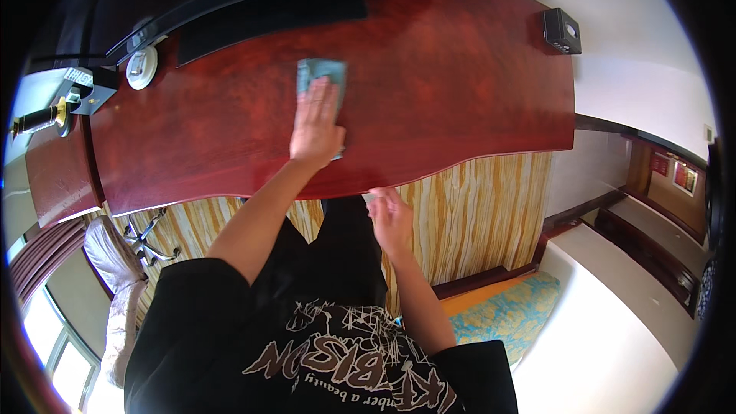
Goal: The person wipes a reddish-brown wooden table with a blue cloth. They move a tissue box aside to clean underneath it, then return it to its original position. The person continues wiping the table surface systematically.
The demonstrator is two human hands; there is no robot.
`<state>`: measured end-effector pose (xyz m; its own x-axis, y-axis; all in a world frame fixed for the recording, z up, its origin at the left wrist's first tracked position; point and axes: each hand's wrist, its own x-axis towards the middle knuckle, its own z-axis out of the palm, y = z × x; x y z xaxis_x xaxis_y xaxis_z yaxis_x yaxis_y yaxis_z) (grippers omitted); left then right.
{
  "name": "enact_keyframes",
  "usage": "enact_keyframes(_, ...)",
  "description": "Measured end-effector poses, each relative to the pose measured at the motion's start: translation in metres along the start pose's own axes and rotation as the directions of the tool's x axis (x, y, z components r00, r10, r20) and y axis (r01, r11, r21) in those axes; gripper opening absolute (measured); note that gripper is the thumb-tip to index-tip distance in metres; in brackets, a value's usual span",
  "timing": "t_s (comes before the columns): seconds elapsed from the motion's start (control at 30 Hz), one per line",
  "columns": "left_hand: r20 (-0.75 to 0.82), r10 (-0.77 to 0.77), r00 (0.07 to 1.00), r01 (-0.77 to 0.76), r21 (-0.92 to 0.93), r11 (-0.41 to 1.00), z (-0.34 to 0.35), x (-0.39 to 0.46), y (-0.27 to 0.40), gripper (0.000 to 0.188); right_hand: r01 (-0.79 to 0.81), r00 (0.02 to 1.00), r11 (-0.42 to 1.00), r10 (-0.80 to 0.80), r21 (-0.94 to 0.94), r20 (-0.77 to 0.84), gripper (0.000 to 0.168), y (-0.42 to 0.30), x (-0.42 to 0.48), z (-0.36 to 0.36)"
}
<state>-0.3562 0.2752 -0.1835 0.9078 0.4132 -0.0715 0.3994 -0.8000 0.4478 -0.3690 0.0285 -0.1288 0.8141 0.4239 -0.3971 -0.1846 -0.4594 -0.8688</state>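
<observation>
A folded light-green cloth (336, 67) lies flat on a glossy red-brown wooden desk (437, 80). My left hand (315, 121) presses down on it, with the palm flat and the fingers pointing towards the far side; the hand covers much of the cloth. At the desk's curved near edge is my right hand (393, 215), its fingers bent. A small pale patch shows beside those fingers, too unclear to name, and I cannot tell whether the hand grips anything.
A black desk mat (276, 23) lies along the back. A black tissue box (561, 31) stands at the right end. Towards the left are a white round dish (142, 67) and a dark desk stand (98, 95). An office chair (112, 259) stands below the left side.
</observation>
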Motion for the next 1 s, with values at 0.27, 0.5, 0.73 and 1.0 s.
enact_keyframes(0.27, 0.166, 0.483, 0.86, -0.476, -0.081, 0.876, 0.087, 0.086, 0.163, 0.083, -0.105, 0.945, 0.964, 0.173, 0.244, -0.277, 0.025, 0.063, -0.005, -0.092)
enact_keyframes(0.5, 0.214, 0.621, 0.754, -0.579, -0.231, 0.782, 0.112, 0.073, 0.186, 0.076, -0.036, 0.895, 0.965, 0.148, 0.261, -0.421, 0.027, 0.038, 0.009, -0.091)
enact_keyframes(0.73, 0.239, 0.588, 0.773, -0.494, -0.355, 0.794, 0.033, -0.028, 0.065, 0.079, 0.355, 0.851, 0.829, -0.478, -0.433, -0.218, 0.024, 0.008, 0.064, -0.04)
enact_keyframes(1.0, -0.018, 0.209, 0.978, -0.207, -0.262, 0.943, -0.056, -0.146, -0.105, 0.085, 0.786, 0.612, 0.398, -0.605, -0.473, 0.509, 0.055, -0.046, 0.056, 0.128)
